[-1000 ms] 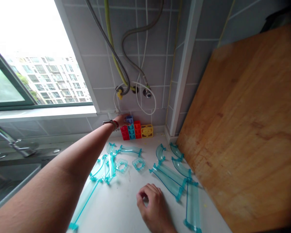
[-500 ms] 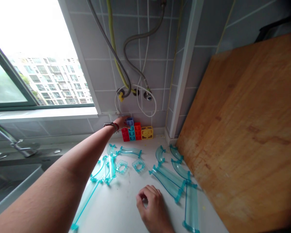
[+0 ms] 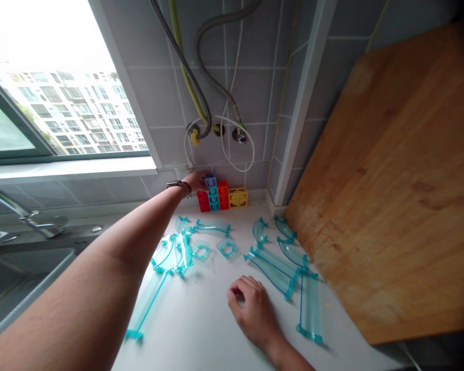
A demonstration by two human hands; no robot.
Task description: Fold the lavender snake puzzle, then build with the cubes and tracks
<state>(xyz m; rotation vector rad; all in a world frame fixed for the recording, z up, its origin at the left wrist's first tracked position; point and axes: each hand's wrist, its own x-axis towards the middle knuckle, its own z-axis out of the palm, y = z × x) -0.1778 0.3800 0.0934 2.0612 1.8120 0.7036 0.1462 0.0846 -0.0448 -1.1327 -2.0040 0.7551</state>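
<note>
My left arm reaches far across the white counter (image 3: pixel 201 319) to a small stack of toy blocks against the tiled wall. My left hand (image 3: pixel 196 180) grips the purple block (image 3: pixel 210 180) on top of the blue block (image 3: pixel 214 199). Beside them stand a red block (image 3: pixel 203 202), an orange-red block (image 3: pixel 223 196) and a yellow block (image 3: pixel 238 197). My right hand (image 3: pixel 251 310) rests on the counter with its fingers curled, nothing visible in it. Clear teal track pieces lie about: a curved one (image 3: pixel 212 227), two small rings (image 3: pixel 227 248), straight channels (image 3: pixel 309 308).
A large wooden cutting board (image 3: pixel 390 196) leans against the wall at the right. Hoses and a white cable (image 3: pixel 201 103) hang on the tiles above the blocks. A sink and tap (image 3: pixel 31 224) lie at the left under the window.
The view has shifted slightly, so everything sits a little higher in frame. My left hand stays on the purple block; my right hand stays curled on the counter.
</note>
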